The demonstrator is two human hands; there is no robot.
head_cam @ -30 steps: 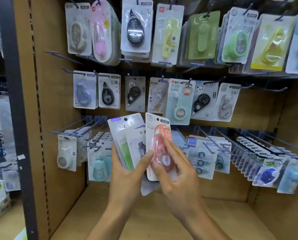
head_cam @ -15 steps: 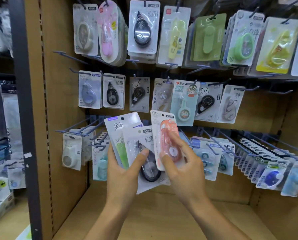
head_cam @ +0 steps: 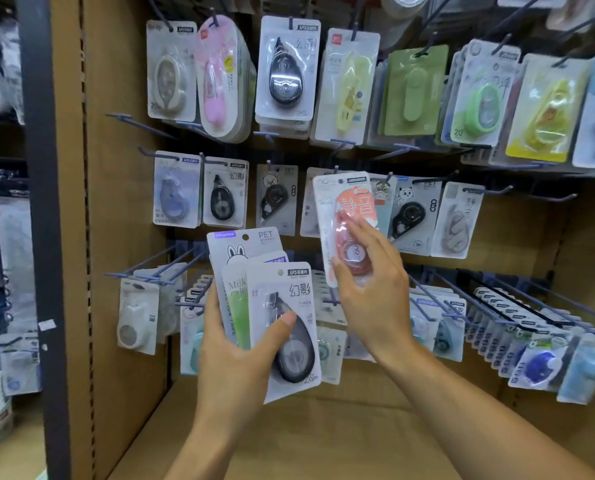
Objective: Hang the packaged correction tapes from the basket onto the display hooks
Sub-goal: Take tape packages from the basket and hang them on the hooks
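Coral-orange plastic shows between the fingers of your right hand [head_cam: 372, 299], which pinches the orange correction tape pack [head_cam: 349, 223] by its lower half, thumb on the near edge and fingers across the blister, so that the hang hole at the top stays free and faces the middle row of display hooks [head_cam: 483, 190]. You hold it upright and raised in front of that row, near the hanging packs but not yet on any hook; which hook it is meant for I cannot tell. Your left hand [head_cam: 240, 355] grips a fanned stack of waiting packs, thumb pressed across the black teardrop tape pack [head_cam: 285, 317] at the front, with the green rabbit pack [head_cam: 235, 265] behind it; fanning them likely keeps each label readable and lets you draw one at a time. Below and to the right, long hooks [head_cam: 517, 303] carry dense rows of packs above the wooden shelf floor [head_cam: 341, 441]. No basket is in view.
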